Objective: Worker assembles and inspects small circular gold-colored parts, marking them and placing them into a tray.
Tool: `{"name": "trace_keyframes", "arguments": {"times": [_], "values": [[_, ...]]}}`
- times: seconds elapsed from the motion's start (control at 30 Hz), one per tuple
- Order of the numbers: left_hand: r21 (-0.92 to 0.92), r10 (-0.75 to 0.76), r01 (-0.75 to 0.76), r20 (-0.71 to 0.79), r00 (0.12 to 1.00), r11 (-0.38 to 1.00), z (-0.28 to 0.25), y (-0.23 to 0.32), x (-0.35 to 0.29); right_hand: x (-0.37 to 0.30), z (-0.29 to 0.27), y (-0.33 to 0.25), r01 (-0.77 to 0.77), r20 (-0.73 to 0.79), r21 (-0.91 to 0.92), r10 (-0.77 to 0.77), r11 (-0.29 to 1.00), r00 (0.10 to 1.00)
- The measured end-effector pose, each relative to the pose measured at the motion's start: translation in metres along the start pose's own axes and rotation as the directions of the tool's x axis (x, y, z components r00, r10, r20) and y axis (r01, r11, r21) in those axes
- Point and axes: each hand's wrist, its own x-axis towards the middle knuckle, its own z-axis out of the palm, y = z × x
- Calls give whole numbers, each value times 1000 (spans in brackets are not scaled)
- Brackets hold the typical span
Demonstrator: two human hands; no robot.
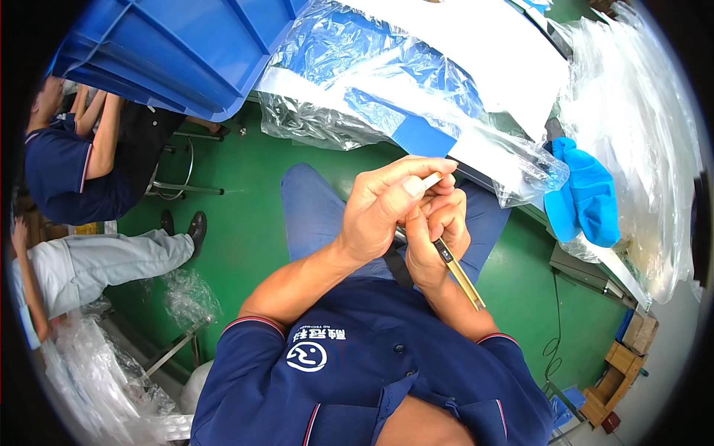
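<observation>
Close together in front of my chest, both hands are closed. My left hand (pixel 375 212) pinches a small pale, stick-like piece (pixel 431 179) between thumb and index finger. A dark spot shows near the fingertips at its far end; I cannot make out what it is. My right hand (pixel 446 223) is wrapped round a slim utility knife (pixel 462 276), gold-yellow with a black part. The knife's tail end points down toward my right forearm. Its front end is hidden behind my fingers. Whether the knife touches the pale piece, I cannot tell.
A white table with clear plastic film (pixel 320 111) lies ahead, a blue bin (pixel 171 52) at its left. On the right are a blue cloth cap (pixel 584 193) and hanging plastic bags (pixel 632 134). Two people sit at the left; a wooden crate (pixel 613 379) stands lower right.
</observation>
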Motion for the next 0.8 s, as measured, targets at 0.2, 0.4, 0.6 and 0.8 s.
{"name": "trace_keyframes", "arguments": {"times": [0.2, 0.4, 0.6, 0.8], "values": [[52, 22, -23, 16, 1000, 998, -2, -1, -1, 4, 6, -7, -51, -10, 145, 53, 988, 999], [-28, 66, -66, -5, 998, 997, -2, -5, 0, 0, 6, -10, -253, 22, 414, 268, 874, 963], [14, 14, -13, -38, 999, 1000, -1, -2, 0, 7, 5, -17, -249, 12, 534, 286, 808, 958], [46, 92, -93, 18, 996, 995, -1, -2, 4, 10, -4, -21, -246, 28, 484, 266, 840, 963]]}}
